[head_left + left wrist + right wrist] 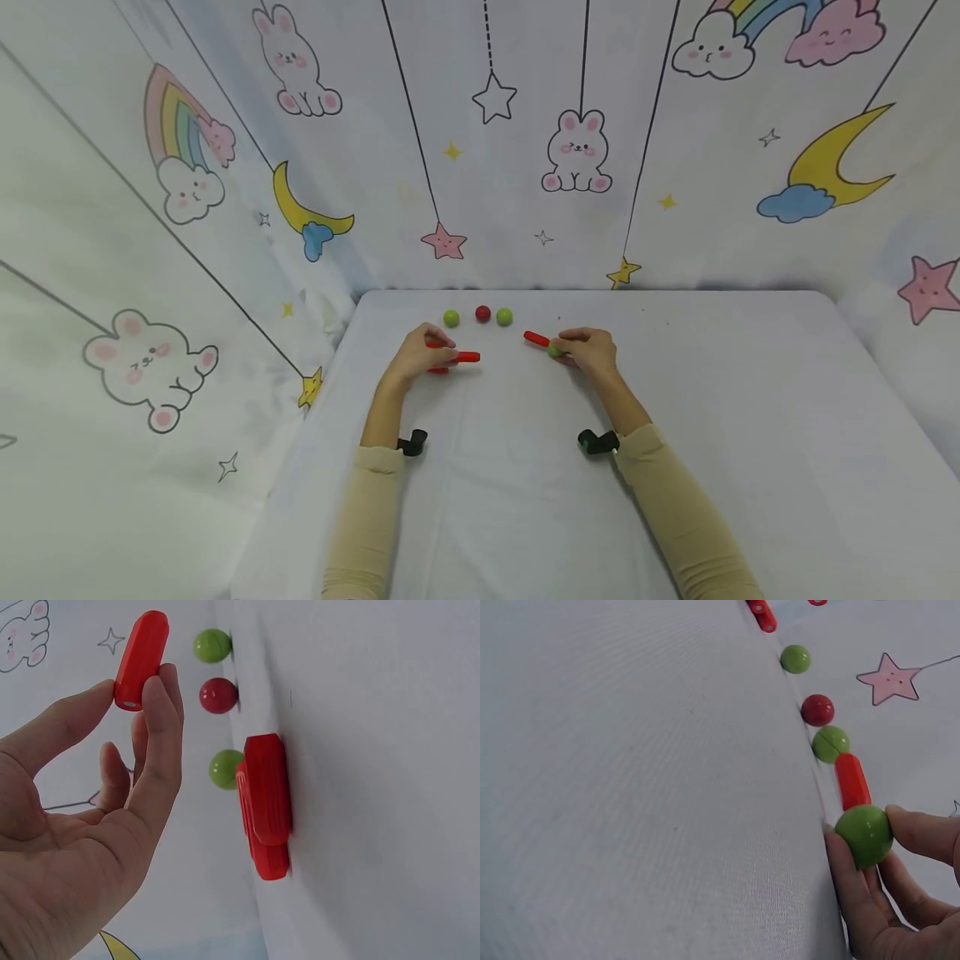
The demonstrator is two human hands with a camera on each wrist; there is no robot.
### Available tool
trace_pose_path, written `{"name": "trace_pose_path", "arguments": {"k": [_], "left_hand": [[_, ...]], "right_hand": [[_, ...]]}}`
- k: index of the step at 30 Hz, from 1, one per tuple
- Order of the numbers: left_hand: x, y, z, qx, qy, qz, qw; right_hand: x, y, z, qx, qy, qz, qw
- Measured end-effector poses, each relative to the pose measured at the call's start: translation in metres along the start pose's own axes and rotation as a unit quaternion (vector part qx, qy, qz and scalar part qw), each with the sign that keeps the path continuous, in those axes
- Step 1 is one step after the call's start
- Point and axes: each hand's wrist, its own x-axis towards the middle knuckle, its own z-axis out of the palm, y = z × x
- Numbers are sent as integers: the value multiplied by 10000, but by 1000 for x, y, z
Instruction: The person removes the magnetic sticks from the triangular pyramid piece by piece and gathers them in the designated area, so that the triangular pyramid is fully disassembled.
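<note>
Between thumb and fingers, my left hand (417, 357) pinches a short red rod (142, 660) by one end; a small round pale spot shows in that end face. Below it in the head view, more red rods (268, 791) lie close together on the table, partly hidden by the hand. My right hand (592, 350) holds a green ball (864, 836) by thumb and fingertips. Another red rod (537, 339) extends from that ball toward the left, its end right at the ball's surface.
Near the table's back edge, a green ball (451, 318), a red ball (483, 314) and another green ball (505, 317) sit in a row. A white cloth covers the table (720, 400). Behind it hangs a printed curtain (510, 192).
</note>
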Motion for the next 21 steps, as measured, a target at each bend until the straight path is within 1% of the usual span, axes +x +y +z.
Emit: {"name": "trace_pose_path", "arguments": {"k": [3,5,9,12,15,21], "left_hand": [[-4,-5,-8,132,100,-80,9998],[-8,-8,-12,57,117,-143,9998],[-13,-16,-21,68,150,-174,9997],[-18,-21,-28,180,188,-186,9995],[-22,-24,-35,174,187,-295,9992],[-25,-33,-47,228,241,-415,9986]], "right_hand": [[0,-1,0,62,-18,-43,10000],[-1,-2,0,-1,-13,-60,10000],[-3,-4,-1,-163,31,-31,9999],[-3,-4,-1,-5,5,14,10000],[-3,-4,0,198,-27,29,9998],[-3,-3,-1,132,-32,-12,9999]]}}
